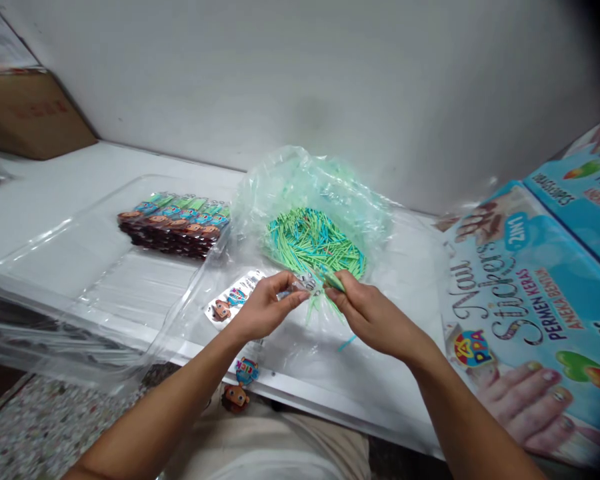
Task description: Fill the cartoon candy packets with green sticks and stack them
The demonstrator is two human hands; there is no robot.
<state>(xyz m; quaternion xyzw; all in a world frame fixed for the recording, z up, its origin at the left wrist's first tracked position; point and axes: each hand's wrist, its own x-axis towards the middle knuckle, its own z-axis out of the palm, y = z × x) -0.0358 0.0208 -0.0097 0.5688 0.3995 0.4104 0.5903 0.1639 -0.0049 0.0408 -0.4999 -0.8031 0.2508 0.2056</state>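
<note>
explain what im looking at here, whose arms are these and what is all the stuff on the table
This is one picture from a camera worn on a person's head, looking down at their own bare arms. The left hand pinches a small clear packet; the right hand holds a green stick at it. Behind them, on the white table, an open plastic bag holds a heap of green and blue sticks. Further left lies a row of filled packets, with cartoon stickers nearer the left hand. A printed "Nail Stickers" box stands on the right.
</note>
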